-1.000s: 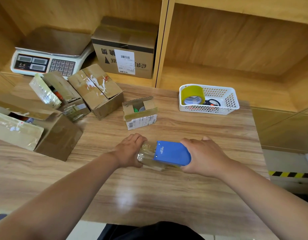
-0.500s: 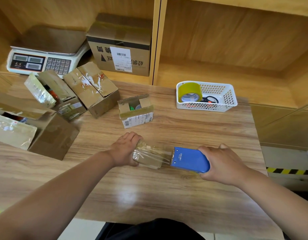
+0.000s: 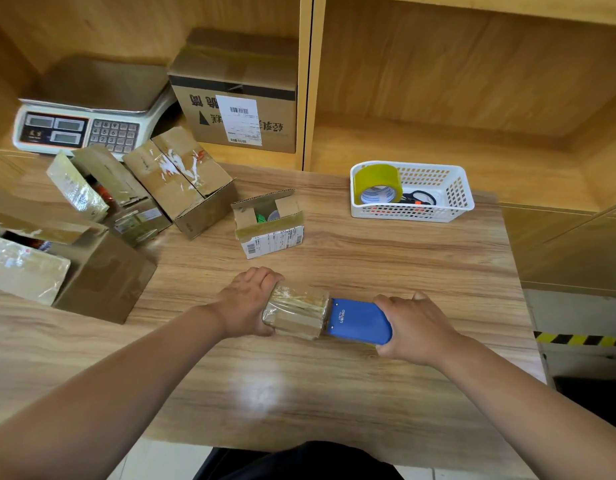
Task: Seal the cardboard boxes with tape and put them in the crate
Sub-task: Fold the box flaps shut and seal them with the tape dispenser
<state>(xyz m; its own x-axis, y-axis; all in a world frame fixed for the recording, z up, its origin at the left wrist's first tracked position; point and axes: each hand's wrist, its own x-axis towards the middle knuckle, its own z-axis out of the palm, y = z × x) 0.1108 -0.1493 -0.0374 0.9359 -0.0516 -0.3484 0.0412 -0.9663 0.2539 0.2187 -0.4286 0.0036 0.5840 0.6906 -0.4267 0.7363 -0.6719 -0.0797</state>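
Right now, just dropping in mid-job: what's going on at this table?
A person is taping a small box on the table. The left hand holds its left end; the right hand grips a blue tape dispenser at its right end. Clear tape already covers the box's top. Another small carton behind it stands open, not yet sealed.

bright, even, warm light falls from overhead. a soft white glare patch sits on the table [image 3: 403, 265] near its front edge, and the clear tape [image 3: 299, 299] on the small box [image 3: 292, 323] and on the flap of the big box [image 3: 102, 278] at the left shines. the shelves [image 3: 472, 81] darken toward their back corners. shadows are short and soft. the blue tape dispenser [image 3: 360, 322] at the centre is sharp; the forearms [image 3: 91, 410] look stretched and soft, and straight edges bow toward the borders.
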